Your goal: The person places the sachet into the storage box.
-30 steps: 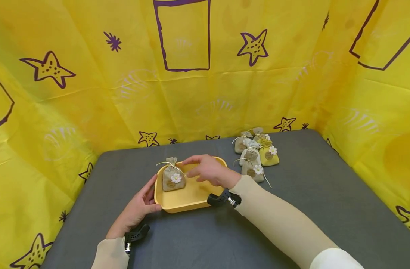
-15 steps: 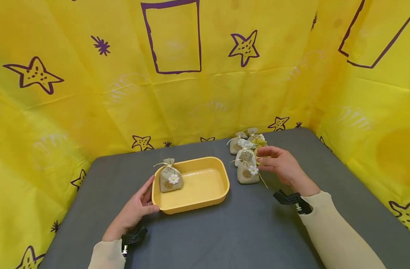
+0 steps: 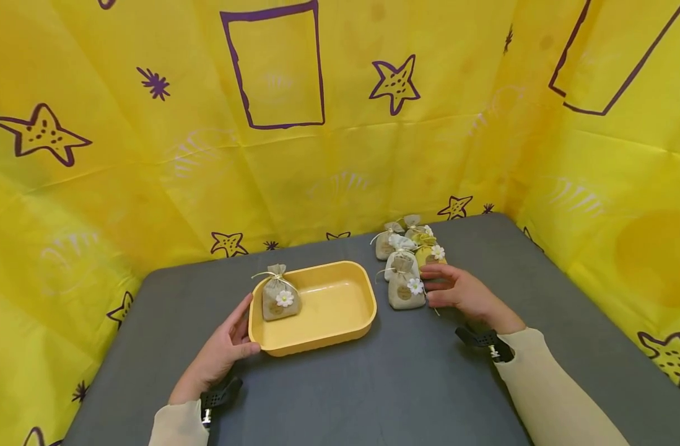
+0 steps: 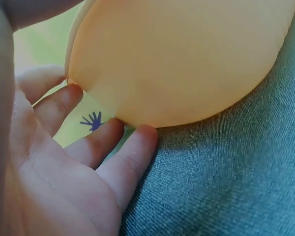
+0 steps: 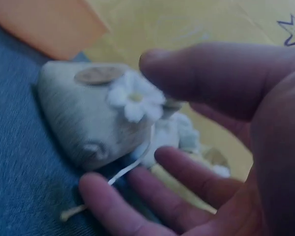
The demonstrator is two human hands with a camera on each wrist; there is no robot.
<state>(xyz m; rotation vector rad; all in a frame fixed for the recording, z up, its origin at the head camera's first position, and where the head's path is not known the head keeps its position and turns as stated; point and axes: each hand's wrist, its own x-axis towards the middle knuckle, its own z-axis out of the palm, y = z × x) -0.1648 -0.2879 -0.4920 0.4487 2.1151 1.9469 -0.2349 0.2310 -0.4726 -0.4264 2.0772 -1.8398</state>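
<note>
Evidently, the right hand point(image 3: 468, 297) has left the space over the yellow tray point(image 3: 329, 310) and now stands at the right side of the front beige pouch point(image 3: 404, 288), the nearest of five grouped toward the table's far right corner. Its thumb and fingers are apart, clamped on nothing. In the right wrist view the thumb overlaps the pouch's white flower point(image 5: 136, 96), and a loose cord point(image 5: 130, 169) runs near the fingertips; whether any fingertip touches the cloth cannot be told.

The left hand point(image 3: 217, 353) remains at the tray's left end, holding it between thumb and fingers, thumb at the near left corner. The tray rests left of the table's point(image 3: 373, 390) middle, toward the far edge. One beige pouch point(image 3: 278, 305) leans inside at its left end, its tied neck by the far rim.

Behind the front pouch are a white pouch point(image 3: 394, 267), a yellow pouch point(image 3: 425, 255) and two more beige pouches point(image 3: 383, 249). Judged from this change, work has passed from the tray to the group: one pouch inside, five outside.
</note>
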